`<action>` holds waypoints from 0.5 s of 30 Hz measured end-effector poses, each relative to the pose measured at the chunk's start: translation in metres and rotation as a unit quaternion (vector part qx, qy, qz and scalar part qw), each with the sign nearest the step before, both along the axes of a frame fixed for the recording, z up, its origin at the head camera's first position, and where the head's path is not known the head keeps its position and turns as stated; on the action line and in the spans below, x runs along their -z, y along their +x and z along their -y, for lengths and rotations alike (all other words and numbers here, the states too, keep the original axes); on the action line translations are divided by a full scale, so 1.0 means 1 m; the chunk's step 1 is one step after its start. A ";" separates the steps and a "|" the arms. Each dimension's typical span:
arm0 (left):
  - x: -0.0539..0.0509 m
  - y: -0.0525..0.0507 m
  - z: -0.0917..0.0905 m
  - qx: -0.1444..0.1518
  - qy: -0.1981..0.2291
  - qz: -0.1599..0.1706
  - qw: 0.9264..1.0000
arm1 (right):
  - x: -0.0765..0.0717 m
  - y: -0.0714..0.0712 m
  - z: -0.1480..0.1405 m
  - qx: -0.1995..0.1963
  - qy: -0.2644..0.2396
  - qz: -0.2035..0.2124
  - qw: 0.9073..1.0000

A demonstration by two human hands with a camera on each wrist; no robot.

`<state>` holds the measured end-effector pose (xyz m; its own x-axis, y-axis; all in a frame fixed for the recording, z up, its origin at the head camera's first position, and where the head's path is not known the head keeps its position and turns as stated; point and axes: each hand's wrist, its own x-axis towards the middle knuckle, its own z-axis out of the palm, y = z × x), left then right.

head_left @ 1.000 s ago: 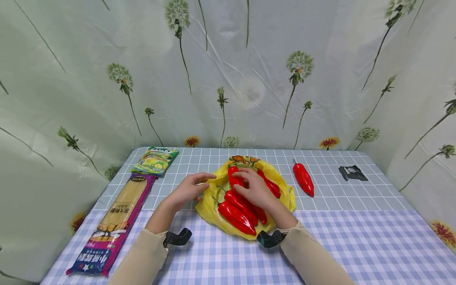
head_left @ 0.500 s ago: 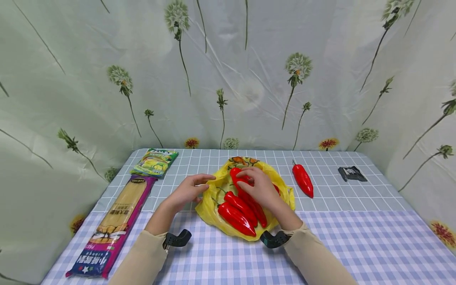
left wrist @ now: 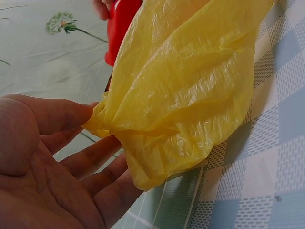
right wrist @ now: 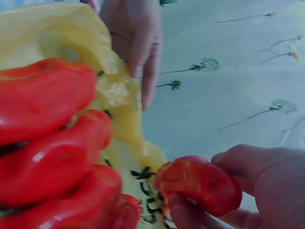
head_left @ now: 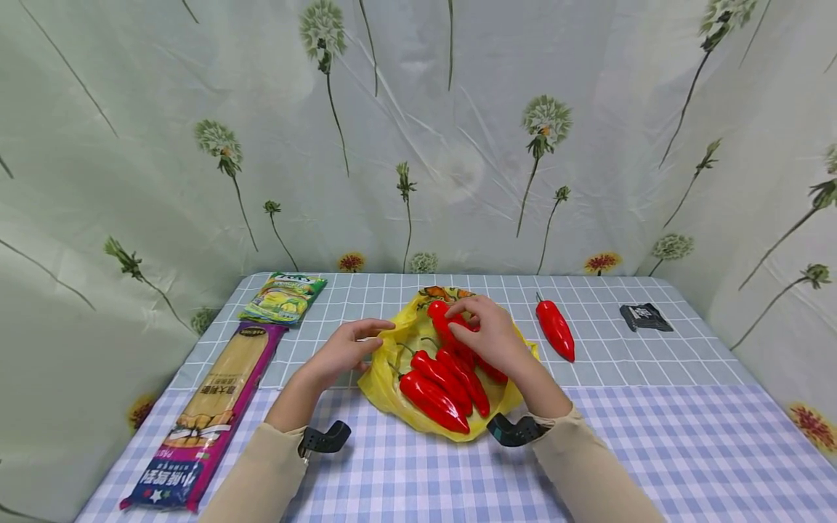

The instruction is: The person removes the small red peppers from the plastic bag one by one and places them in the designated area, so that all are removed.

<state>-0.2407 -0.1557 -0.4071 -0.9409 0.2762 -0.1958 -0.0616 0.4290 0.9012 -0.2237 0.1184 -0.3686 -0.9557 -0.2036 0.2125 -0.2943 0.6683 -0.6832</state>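
In the head view a yellow plastic bag (head_left: 377, 390) lies spread open around several red chili peppers (head_left: 431, 401). My left hand (head_left: 344, 354) is at its left side, and in the left wrist view the thumb and index finger pinch the bag's edge (left wrist: 100, 117). Over the bag's right half, my right hand (head_left: 495, 335) pinches one red chili pepper (head_left: 441, 319) between thumb and fingers. That pepper (right wrist: 205, 183) shows end-on in the right wrist view, beside the bag's printed edge. The hand and wrist partly cover the peppers on the right.
Another red chili pepper (head_left: 555, 330) lies right of the bag, with a small black packet (head_left: 645, 317) farther right. A long spaghetti packet (head_left: 212, 407) and a green-yellow snack bag (head_left: 284, 298) lie along the table's left side. A floral curtain (head_left: 458, 138) hangs behind.
My right hand has moved to the right over the bag, and the pinched chili pepper has shifted right with it. My left hand stays at the bag's edge.
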 end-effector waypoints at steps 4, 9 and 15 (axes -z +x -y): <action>0.000 0.000 0.000 -0.001 -0.001 0.000 1.000 | -0.007 0.000 -0.008 -0.001 -0.002 0.020 1.000; -0.001 -0.001 0.000 -0.001 -0.001 -0.003 1.000 | -0.017 -0.001 -0.020 0.000 -0.008 0.039 0.999; -0.001 0.000 -0.001 -0.005 -0.005 -0.001 1.000 | -0.024 -0.002 -0.032 -0.017 -0.020 0.038 0.999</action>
